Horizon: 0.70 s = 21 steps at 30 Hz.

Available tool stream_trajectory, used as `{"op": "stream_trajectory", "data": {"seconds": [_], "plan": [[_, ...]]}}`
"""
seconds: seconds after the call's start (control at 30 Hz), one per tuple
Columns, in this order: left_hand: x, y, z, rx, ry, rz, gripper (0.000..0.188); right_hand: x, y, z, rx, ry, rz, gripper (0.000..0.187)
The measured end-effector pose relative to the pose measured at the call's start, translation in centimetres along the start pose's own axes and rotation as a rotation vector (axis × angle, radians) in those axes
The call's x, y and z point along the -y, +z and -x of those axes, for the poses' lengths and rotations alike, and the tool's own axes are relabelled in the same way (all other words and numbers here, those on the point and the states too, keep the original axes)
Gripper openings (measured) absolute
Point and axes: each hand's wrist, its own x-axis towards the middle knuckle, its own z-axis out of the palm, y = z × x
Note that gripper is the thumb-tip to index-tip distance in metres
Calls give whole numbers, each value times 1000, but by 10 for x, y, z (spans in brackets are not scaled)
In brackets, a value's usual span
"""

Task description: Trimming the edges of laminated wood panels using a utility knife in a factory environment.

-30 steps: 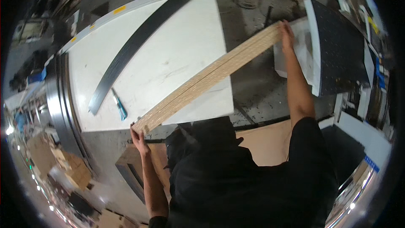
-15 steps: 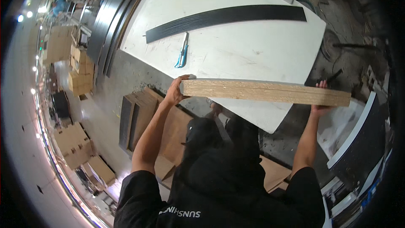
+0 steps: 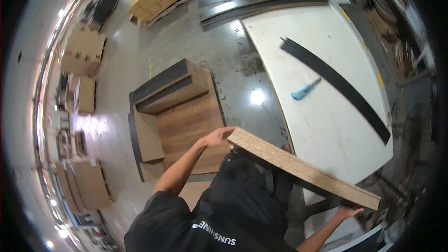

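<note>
Beside the white table (image 3: 326,126), a long chipboard panel (image 3: 303,168) is carried edge-up, 1 end gripped by the left hand (image 3: 219,137), the other cupped from below by the right hand (image 3: 347,213), spreading its weight.

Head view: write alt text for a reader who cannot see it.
Seen from above, a person carries a long particleboard plank edge-up, left hand at one end and right hand under the other. A white table beside them holds a black strip and a blue tool; stacked wooden panels lie on the floor.
</note>
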Motion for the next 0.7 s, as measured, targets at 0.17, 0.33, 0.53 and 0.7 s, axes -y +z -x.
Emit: {"op": "stream_trajectory", "data": {"seconds": [0.17, 0.33, 0.53, 0.7], "plan": [[56, -5, 79, -230, -53, 166, 82, -15, -3, 60, -37, 146, -54, 84], [66, -27, 109, -479, -44, 204, 63, -65, 48, 62, 42, 323, -31, 92], [63, -47, 157, -646, -18, 322, 63, -158, 136, 43, 240, 456, 93, 95], [45, -92, 250, -878, -92, 285, 65, -247, 205, 132, 240, 638, 262, 99]]}}
